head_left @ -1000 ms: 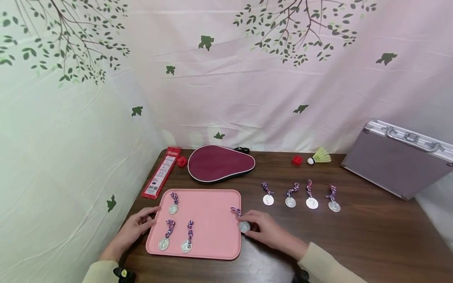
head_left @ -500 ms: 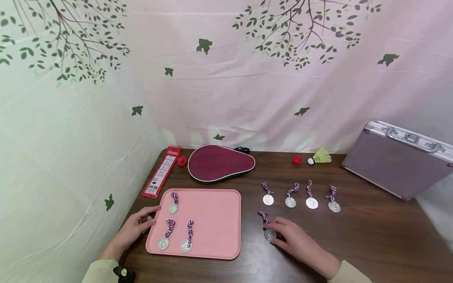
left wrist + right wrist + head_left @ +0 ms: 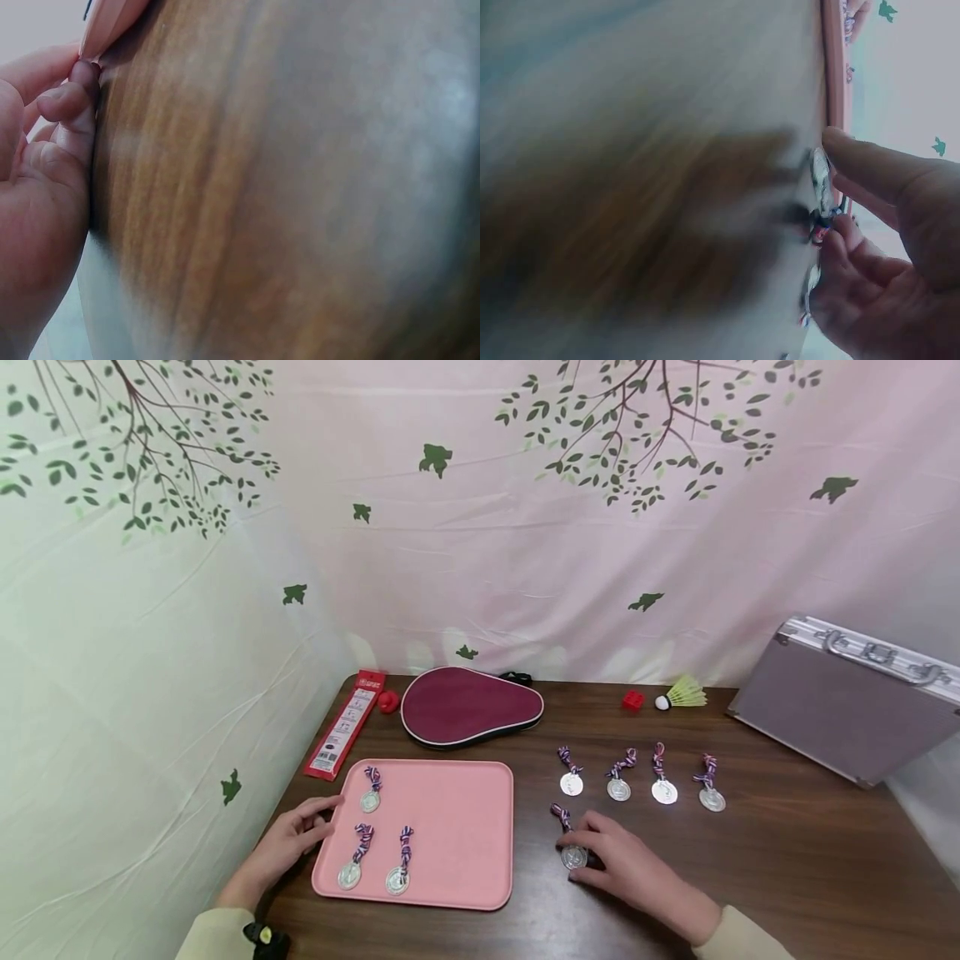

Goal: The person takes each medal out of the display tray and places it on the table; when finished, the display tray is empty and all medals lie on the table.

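My left hand (image 3: pixel 288 843) holds the left rim of a pink tray (image 3: pixel 457 827); in the left wrist view that hand (image 3: pixel 45 165) has its lower fingers curled at the edge of the tabletop. Three silver medals with knotted striped ribbons lie on the tray's left half, one (image 3: pixel 371 801) behind the other two. To the right of the tray, my right hand (image 3: pixel 626 864) pinches another silver medal (image 3: pixel 574 857) close over the table. In the right wrist view this medal (image 3: pixel 821 178) stands tilted between thumb and fingers.
Several more medals (image 3: pixel 618 789) lie in a row behind my right hand. Farther back are a burgundy paddle case (image 3: pixel 468 706), a red packet (image 3: pixel 343 727), a small red ball-like thing (image 3: pixel 387 702), a red block (image 3: pixel 633 700), a shuttlecock (image 3: pixel 681 692) and a grey hard case (image 3: pixel 847 710).
My right hand has moved right with the medal, from the tray's right rim to over the table, and has stayed there since half a second ago. The left hand stays at the tray.
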A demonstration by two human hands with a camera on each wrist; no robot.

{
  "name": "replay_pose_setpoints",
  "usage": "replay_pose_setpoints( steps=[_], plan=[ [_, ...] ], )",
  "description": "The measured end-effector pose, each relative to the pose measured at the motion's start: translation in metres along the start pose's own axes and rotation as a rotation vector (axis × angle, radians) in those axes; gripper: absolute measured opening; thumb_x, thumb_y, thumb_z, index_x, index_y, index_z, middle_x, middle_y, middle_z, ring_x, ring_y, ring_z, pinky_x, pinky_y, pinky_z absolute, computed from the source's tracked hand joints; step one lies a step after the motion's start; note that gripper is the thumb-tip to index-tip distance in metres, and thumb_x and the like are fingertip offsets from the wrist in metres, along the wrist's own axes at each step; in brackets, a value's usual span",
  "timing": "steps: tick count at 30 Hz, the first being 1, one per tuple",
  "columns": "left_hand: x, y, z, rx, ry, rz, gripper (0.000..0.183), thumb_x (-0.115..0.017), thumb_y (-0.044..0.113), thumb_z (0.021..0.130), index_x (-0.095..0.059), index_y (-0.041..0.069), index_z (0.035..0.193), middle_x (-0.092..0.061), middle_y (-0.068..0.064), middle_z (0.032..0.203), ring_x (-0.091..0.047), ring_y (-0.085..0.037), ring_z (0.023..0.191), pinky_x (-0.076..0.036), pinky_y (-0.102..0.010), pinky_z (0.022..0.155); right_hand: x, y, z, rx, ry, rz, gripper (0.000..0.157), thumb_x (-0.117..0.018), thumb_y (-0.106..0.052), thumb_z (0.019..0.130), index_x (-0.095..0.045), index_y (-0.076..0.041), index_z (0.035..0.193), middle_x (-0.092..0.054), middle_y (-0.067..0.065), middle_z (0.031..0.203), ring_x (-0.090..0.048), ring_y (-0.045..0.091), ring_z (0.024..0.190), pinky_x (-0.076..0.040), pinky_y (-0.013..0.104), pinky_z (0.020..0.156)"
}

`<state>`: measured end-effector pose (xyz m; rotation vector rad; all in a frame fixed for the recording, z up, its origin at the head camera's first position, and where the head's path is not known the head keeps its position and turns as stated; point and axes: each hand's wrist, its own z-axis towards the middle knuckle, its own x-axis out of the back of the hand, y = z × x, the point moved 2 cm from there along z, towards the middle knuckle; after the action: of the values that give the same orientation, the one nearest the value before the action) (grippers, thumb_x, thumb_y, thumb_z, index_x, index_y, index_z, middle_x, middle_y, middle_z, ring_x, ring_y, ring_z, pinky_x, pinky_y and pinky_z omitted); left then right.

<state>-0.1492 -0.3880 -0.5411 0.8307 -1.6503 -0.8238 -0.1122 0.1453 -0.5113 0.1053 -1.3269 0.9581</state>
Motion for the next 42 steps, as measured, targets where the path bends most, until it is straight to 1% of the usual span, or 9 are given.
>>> replay_pose_setpoints(
  steps=[4, 9, 14, 18, 22, 26, 32, 36, 42],
  plan=[
    [0.001, 0.000, 0.000, -0.010, 0.000, 0.008, 0.043, -0.067, 0.029, 0.089, -0.057, 0.029, 0.131, -0.055, -0.006, 0.110, -0.049, -0.025, 0.086, -0.043, -0.029, 0.063, -0.002, -0.016, 0.015, 0.018, 0.042, -0.033, 0.031, -0.082, -0.028, 0.073, -0.073, -0.022, 0.103, -0.047, -0.011, 0.088, -0.044, 0.003, 0.080, -0.042, 0.026, 0.071],
    [0.001, 0.000, 0.000, -0.018, -0.002, 0.017, 0.043, -0.067, 0.028, 0.089, -0.057, 0.029, 0.131, -0.056, -0.005, 0.111, -0.050, -0.025, 0.086, -0.043, -0.028, 0.063, -0.014, -0.045, 0.041, 0.084, 0.047, 0.017, 0.021, -0.076, -0.024, 0.080, -0.073, -0.021, 0.100, -0.053, -0.009, 0.087, -0.048, 0.003, 0.080, -0.043, 0.025, 0.073],
    [0.001, 0.000, 0.000, -0.022, -0.005, 0.016, 0.043, -0.067, 0.028, 0.089, -0.057, 0.029, 0.131, -0.055, -0.004, 0.113, -0.049, -0.024, 0.086, -0.043, -0.028, 0.063, -0.036, -0.077, 0.069, 0.155, -0.021, 0.077, 0.015, -0.071, -0.020, 0.085, -0.072, -0.020, 0.101, -0.059, -0.009, 0.090, -0.053, 0.002, 0.082, -0.045, 0.023, 0.076],
    [0.000, 0.000, 0.000, -0.017, -0.004, 0.007, 0.044, -0.067, 0.028, 0.089, -0.057, 0.029, 0.131, -0.055, -0.004, 0.114, -0.049, -0.025, 0.087, -0.044, -0.028, 0.063, -0.058, -0.102, 0.089, 0.216, -0.087, 0.044, 0.016, -0.069, -0.019, 0.087, -0.073, -0.021, 0.102, -0.060, -0.010, 0.090, -0.056, 0.001, 0.082, -0.045, 0.020, 0.075],
    [0.000, -0.001, 0.000, -0.018, -0.005, 0.007, 0.044, -0.067, 0.028, 0.089, -0.057, 0.029, 0.132, -0.055, -0.005, 0.114, -0.049, -0.026, 0.086, -0.044, -0.028, 0.063, -0.078, -0.122, 0.104, 0.251, -0.142, 0.021, 0.019, -0.068, -0.021, 0.088, -0.072, -0.024, 0.106, -0.060, -0.012, 0.088, -0.056, 0.000, 0.081, -0.044, 0.018, 0.074],
    [-0.001, -0.002, 0.000, -0.017, -0.002, 0.008, 0.044, -0.067, 0.028, 0.089, -0.057, 0.029, 0.131, -0.055, -0.004, 0.114, -0.049, -0.025, 0.086, -0.044, -0.028, 0.063, -0.095, -0.139, 0.117, 0.233, -0.216, 0.040, 0.022, -0.065, -0.022, 0.090, -0.071, -0.026, 0.111, -0.058, -0.014, 0.084, -0.050, -0.002, 0.074, -0.040, 0.016, 0.067],
    [-0.001, -0.003, 0.001, -0.017, 0.001, 0.021, 0.044, -0.068, 0.029, 0.088, -0.057, 0.029, 0.131, -0.055, -0.005, 0.113, -0.049, -0.025, 0.087, -0.043, -0.029, 0.064, -0.116, -0.156, 0.127, 0.178, -0.279, -0.018, 0.026, -0.064, -0.033, 0.090, -0.069, -0.031, 0.116, -0.057, -0.013, 0.084, -0.047, 0.000, 0.072, -0.037, 0.019, 0.060],
    [-0.001, -0.002, 0.001, -0.015, 0.000, 0.022, 0.044, -0.067, 0.029, 0.088, -0.057, 0.029, 0.131, -0.055, -0.005, 0.113, -0.049, -0.025, 0.087, -0.043, -0.029, 0.064, -0.128, -0.160, 0.129, 0.120, -0.280, -0.055, 0.023, -0.066, -0.036, 0.089, -0.070, -0.035, 0.112, -0.058, -0.013, 0.087, -0.047, 0.002, 0.072, -0.037, 0.022, 0.058],
    [-0.002, -0.002, 0.002, -0.019, 0.002, 0.023, 0.044, -0.067, 0.027, 0.089, -0.057, 0.027, 0.132, -0.054, -0.006, 0.113, -0.050, -0.025, 0.083, -0.044, -0.028, 0.060, -0.134, -0.162, 0.132, 0.072, -0.264, -0.096, 0.020, -0.067, -0.036, 0.088, -0.069, -0.037, 0.108, -0.058, -0.011, 0.088, -0.048, 0.006, 0.072, -0.037, 0.026, 0.055]
  ],
)
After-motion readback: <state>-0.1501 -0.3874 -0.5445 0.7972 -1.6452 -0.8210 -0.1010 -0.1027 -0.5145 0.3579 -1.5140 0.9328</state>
